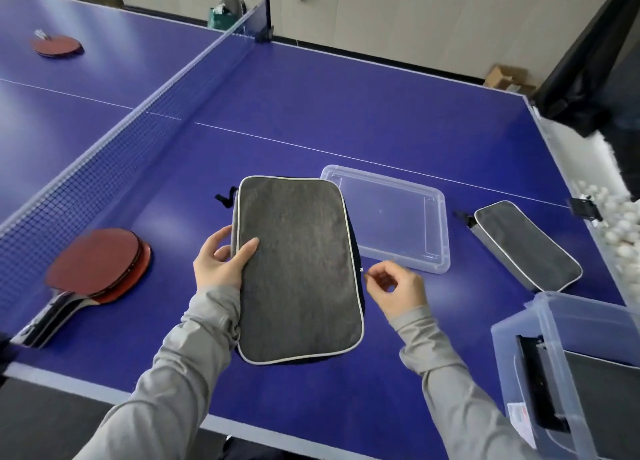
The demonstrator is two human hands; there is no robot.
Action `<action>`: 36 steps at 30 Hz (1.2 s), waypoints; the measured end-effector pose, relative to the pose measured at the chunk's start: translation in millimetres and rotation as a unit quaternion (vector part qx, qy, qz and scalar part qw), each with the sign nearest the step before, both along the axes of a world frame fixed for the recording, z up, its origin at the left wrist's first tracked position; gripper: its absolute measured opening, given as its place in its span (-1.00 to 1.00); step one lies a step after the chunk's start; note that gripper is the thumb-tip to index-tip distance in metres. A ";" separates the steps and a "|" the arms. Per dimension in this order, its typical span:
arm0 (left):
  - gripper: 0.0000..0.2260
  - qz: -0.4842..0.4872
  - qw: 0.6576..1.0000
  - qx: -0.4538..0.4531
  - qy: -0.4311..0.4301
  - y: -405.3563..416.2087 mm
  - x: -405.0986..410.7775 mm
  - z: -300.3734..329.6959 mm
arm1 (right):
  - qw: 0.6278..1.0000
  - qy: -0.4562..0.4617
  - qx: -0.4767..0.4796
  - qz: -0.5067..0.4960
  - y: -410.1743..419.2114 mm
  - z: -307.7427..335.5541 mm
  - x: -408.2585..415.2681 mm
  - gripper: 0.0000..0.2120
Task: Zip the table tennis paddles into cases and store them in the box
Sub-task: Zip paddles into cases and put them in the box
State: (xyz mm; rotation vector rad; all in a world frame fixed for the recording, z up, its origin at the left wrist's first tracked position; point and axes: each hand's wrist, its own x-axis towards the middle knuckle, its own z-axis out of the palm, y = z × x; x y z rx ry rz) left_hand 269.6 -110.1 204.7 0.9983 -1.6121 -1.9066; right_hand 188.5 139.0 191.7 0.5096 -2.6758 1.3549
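Note:
A grey paddle case (301, 269) with pale piping lies flat on the blue table in front of me. My left hand (218, 262) grips its left edge, thumb on top. My right hand (398, 293) is at the right edge, fingers curled, thumb and forefinger pinching the small zipper pull (361, 270). Two stacked red paddles (97, 262) lie to the left by the net. A second grey case (526, 245) lies to the right. The clear storage box (519, 342) stands at the lower right with a dark case inside.
The box's clear lid (440, 238) lies flat behind the case. The net (138, 130) crosses the table on the left, with another red paddle (57, 45) beyond it. Several white balls (620, 224) sit in a tray off the right edge.

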 end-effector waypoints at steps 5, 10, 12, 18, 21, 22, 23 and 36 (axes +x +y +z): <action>-0.69 0.050 0.998 0.022 -0.009 -51.7 -20.9 -9.3 | 0.999 0.019 0.014 -0.025 -41.9 -5.3 9.8 -0.89; -0.61 0.104 0.994 0.025 -0.035 -83.9 -41.3 -16.2 | 0.997 0.000 0.011 -0.070 -77.8 -12.3 23.5 -0.89; -0.60 0.126 0.990 0.039 -0.043 -89.4 -45.6 -19.3 | 0.997 -0.001 0.005 -0.082 -90.9 -14.0 30.6 -0.88; -0.56 0.169 0.981 0.062 -0.077 -88.7 -52.8 -25.3 | 0.991 -0.012 -0.017 -0.134 -122.2 -19.5 53.4 -0.88; -0.55 0.183 0.976 0.082 -0.089 -83.4 -54.6 -28.0 | 0.990 -0.011 -0.013 -0.138 -133.9 -22.3 68.4 -0.89; -0.55 0.188 0.974 0.090 -0.092 -81.1 -55.1 -29.1 | 0.991 -0.010 -0.013 -0.135 -137.9 -23.2 74.2 -0.89; -0.55 0.193 0.972 0.099 -0.092 -78.2 -55.8 -29.6 | 0.991 -0.011 -0.015 -0.129 -141.9 -24.1 80.5 -0.90; -0.54 0.253 0.949 0.140 -0.124 -46.3 -55.2 -29.4 | 0.994 -0.022 -0.068 -0.084 -169.7 -31.8 115.7 -0.97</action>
